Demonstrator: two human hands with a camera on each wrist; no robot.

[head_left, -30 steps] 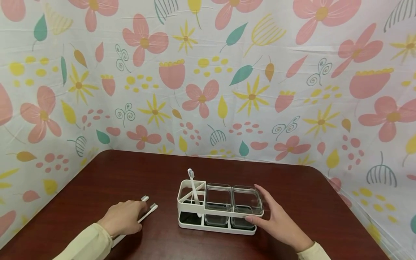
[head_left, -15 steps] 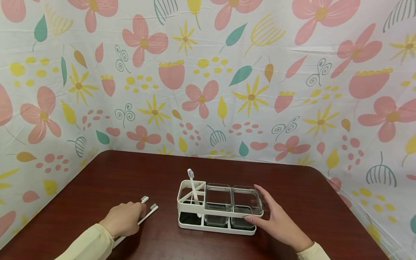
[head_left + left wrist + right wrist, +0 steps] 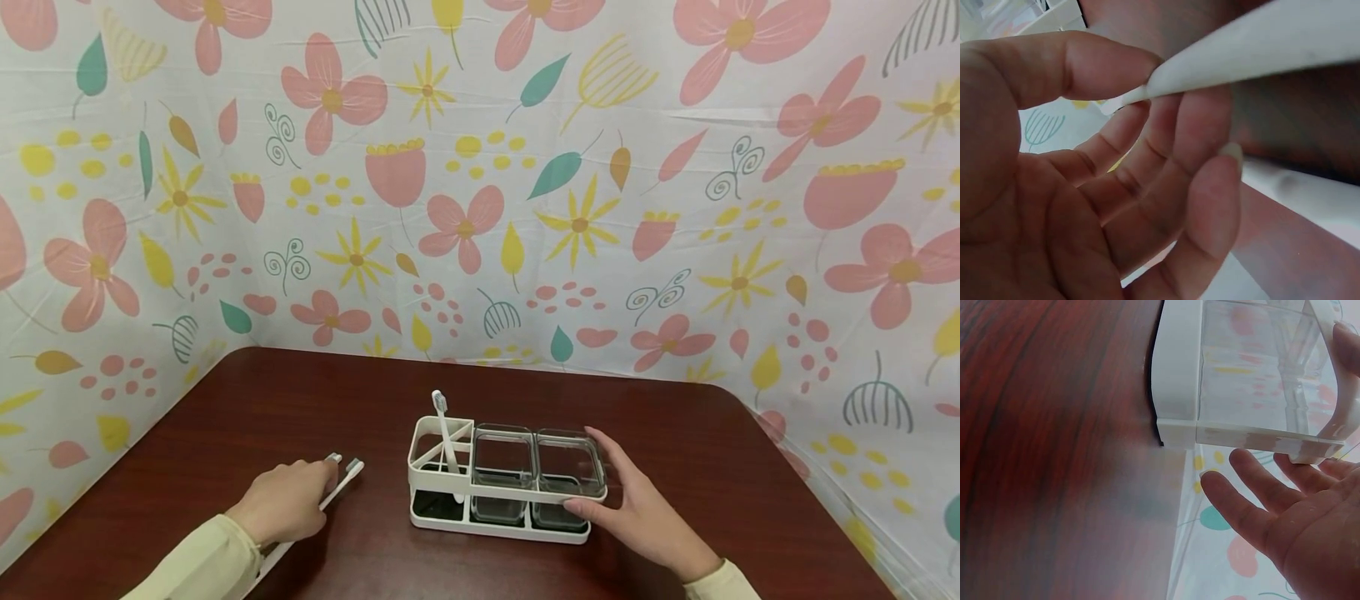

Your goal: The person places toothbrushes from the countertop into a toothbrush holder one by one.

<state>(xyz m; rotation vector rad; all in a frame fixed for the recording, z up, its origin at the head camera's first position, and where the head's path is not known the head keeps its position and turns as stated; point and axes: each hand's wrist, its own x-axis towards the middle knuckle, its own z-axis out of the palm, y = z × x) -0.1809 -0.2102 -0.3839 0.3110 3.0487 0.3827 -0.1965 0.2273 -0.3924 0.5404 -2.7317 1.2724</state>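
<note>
Between thumb and fingertips, my left hand [image 3: 285, 504] pinches a white toothbrush [image 3: 1222, 59], its grey-bristled head pointing away to the right. A second toothbrush [image 3: 1297, 190] lies under this hand, its head showing just past the knuckles in the head view. My right hand [image 3: 652, 521] holds the right end of a white two-tier toothbrush holder [image 3: 442, 480], thumb on the front rail and fingers round the far side. Another toothbrush [image 3: 447, 442] leans upright in the holder's divided left compartment. Two clear cups [image 3: 504, 457] fill its middle and right compartments.
The dark red-brown table [image 3: 360, 392] has rounded far corners. A white curtain [image 3: 480, 350] printed with flowers and leaves hangs behind it and along both sides.
The toothbrush in my left hand has tilted up, its head rising slightly and coming closer to the other brush's head. My right hand and the holder stay in place.
</note>
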